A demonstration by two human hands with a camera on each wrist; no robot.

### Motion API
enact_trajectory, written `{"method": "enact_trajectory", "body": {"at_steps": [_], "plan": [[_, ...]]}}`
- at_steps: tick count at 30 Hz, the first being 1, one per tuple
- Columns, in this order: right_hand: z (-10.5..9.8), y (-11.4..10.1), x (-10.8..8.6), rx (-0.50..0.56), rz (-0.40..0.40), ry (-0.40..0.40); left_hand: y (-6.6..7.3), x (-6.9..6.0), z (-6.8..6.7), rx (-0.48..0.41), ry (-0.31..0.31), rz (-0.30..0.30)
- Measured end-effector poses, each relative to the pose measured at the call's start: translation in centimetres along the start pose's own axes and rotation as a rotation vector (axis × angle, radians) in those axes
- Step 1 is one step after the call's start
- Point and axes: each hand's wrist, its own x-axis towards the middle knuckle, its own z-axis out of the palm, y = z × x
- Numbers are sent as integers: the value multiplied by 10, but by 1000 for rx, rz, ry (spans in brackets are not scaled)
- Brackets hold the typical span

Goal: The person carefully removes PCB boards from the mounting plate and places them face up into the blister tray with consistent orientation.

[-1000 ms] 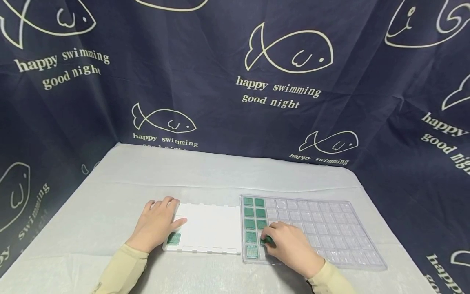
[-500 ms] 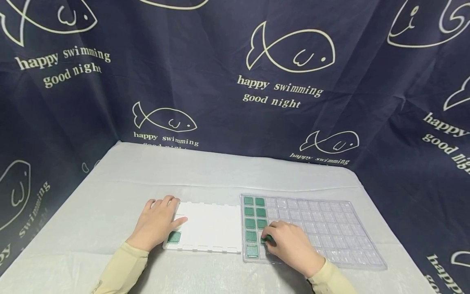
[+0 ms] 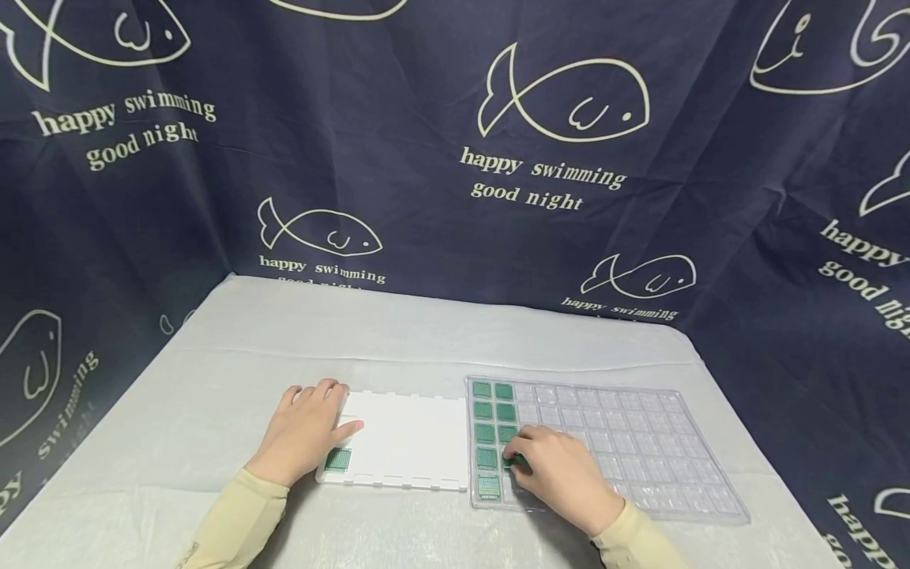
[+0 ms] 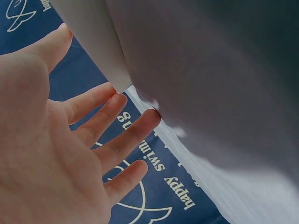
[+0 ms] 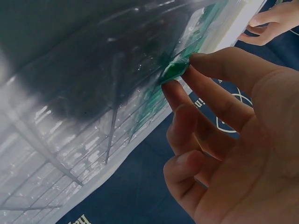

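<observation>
In the head view, my left hand [image 3: 302, 435] rests on the left end of a flat white board [image 3: 408, 438], thumb lying on top. Its fingers look nearly straight in the left wrist view, fingertips touching the white edge. A green circuit board [image 3: 338, 459] sits at the white board's near left corner. My right hand [image 3: 565, 478] pinches another small green circuit board [image 5: 175, 69] between thumb and fingers, over the second column of a clear compartment tray [image 3: 626, 442]. The hand partly covers that board and the compartment beneath it.
Several green circuit boards [image 3: 484, 433] lie in the tray's two leftmost columns. The tray stands directly right of the white board on a white-covered table [image 3: 398, 332]. A dark blue fish-print curtain [image 3: 419, 142] surrounds the table's back and sides.
My right hand has shifted slightly left and away from me with the pinched circuit board. The left hand stays in place on the white board.
</observation>
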Motion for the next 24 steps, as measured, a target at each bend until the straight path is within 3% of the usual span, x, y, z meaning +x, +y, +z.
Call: {"method": "enact_trajectory", "body": {"at_steps": [24], "plan": [[6, 1, -4, 20, -27, 64, 0, 1, 2, 11, -1, -3]]}}
